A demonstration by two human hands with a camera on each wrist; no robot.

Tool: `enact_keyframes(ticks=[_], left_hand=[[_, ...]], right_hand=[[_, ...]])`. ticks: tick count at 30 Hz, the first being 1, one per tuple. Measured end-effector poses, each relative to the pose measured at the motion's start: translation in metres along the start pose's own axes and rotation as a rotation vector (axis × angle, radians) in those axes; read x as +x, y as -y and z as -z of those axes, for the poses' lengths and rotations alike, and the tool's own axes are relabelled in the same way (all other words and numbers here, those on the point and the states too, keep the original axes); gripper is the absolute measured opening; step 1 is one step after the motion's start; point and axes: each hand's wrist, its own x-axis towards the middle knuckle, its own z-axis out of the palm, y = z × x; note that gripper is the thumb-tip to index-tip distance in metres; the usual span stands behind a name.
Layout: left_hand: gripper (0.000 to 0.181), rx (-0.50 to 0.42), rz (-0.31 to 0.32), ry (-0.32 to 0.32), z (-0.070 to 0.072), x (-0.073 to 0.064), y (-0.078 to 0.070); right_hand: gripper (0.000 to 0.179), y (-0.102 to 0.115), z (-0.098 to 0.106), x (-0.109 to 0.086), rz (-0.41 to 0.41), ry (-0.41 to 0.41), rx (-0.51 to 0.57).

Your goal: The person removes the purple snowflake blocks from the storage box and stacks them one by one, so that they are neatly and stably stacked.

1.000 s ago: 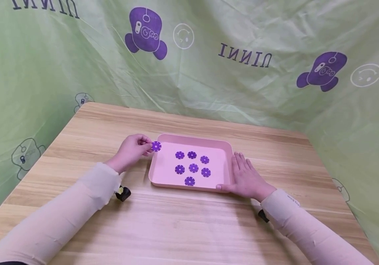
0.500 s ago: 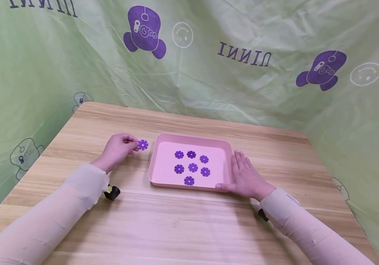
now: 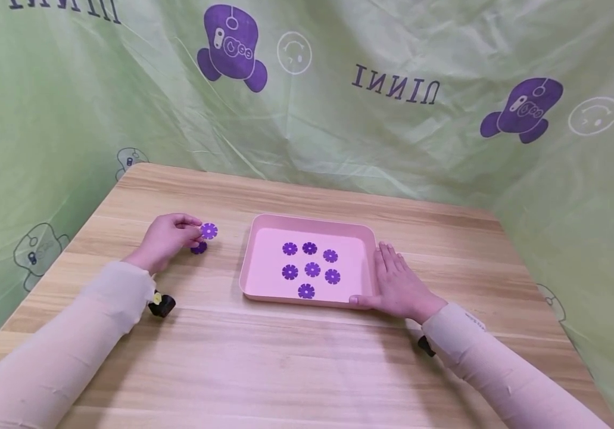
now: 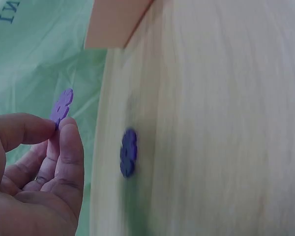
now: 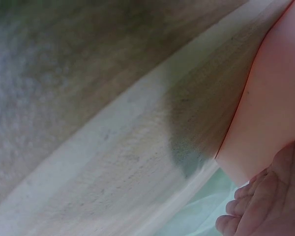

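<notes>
Between thumb and forefinger, my left hand [image 3: 166, 237] pinches a purple notched disc [image 3: 209, 231], raised above the table to the left of the pink tray [image 3: 248, 262]. Another purple disc [image 4: 129, 153] lies on the wood just below that hand; in the head view it is partly hidden behind the fingers. Inside the tray several more purple discs [image 3: 312, 269] lie flat and spaced apart. My right hand [image 3: 400, 283] rests with straight fingers along the tray's right side, its thumb at the front right corner. The right wrist view shows those fingers [image 5: 263, 199] against the tray's outer wall.
The wooden table [image 3: 264, 369] reaches out around the tray on all sides. Behind it and at both sides hangs a green printed curtain [image 3: 317, 131]. A small black device [image 3: 162, 304] is worn under the left wrist.
My left hand has carried the pinched disc leftward, from over the tray's left rim to above the table. The loose disc on the wood has come into view. The right hand stays put.
</notes>
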Motion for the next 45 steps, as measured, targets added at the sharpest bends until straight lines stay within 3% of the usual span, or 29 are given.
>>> enact_keyframes(ticks=[5, 13, 26, 45], left_hand=[[0.032, 0.036, 0.023, 0.039, 0.015, 0.003, 0.01], [0.027, 0.026, 0.058, 0.096, 0.024, 0.002, 0.012], [0.027, 0.076, 0.121, 0.092, 0.025, 0.005, 0.019], [0.028, 0.135, 0.133, 0.076, 0.02, 0.007, 0.017]], right_hand=[[0.123, 0.0, 0.0, 0.001, -0.002, 0.008, 0.012], [0.123, -0.001, -0.001, 0.002, -0.007, 0.005, 0.017], [0.124, 0.001, -0.001, 0.002, -0.005, 0.001, 0.037], [0.124, 0.002, 0.0, 0.001, -0.013, 0.006, 0.026]])
